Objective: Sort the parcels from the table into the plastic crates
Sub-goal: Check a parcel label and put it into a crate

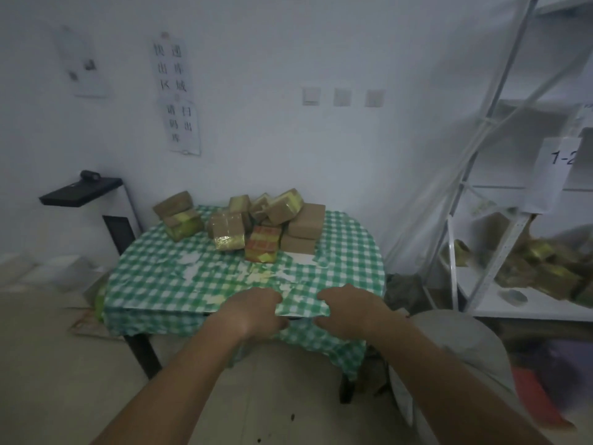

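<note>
at the near edge of the table (pixel 134 345), both hands grip the green-and-white checked tablecloth (pixel 340 252). the left hand (pixel 253 313) has its fingers curled under and around a fold of the cloth where it drops over the edge, and the right hand (pixel 349 311), just beside it, pinches the same stretch of cloth with curled fingers, so that a small raised flap of fabric sits between the two hands. neither hand touches a parcel.

the parcels (pixel 244 220) lie piled along the far edge of the table, well apart from the hands. most are brown blocks wrapped in clear tape with yellow-green patches; a small stack (pixel 179 216) sits toward the far left corner, a taped brown one (pixel 228 231) near the middle, an orange-and-yellow parcel (pixel 263 244) just beside it and nearest the hands, and plain brown boxes (pixel 303 228) stacked on the right of the pile. a few pale scraps of paper (pixel 192 268) lie on the cloth between the pile and the near edge.

to the right of the table stands a white metal shelf rack (pixel 481 194) with more wrapped packages (pixel 545 268) on a lower shelf and a label reading "1-2" (partly cut off by the frame). paper notices (pixel 176 94) hang on the wall behind, and a dark device (pixel 80 191) sits on a stand left of the table. the whole picture is dim and slightly blurred.
</note>
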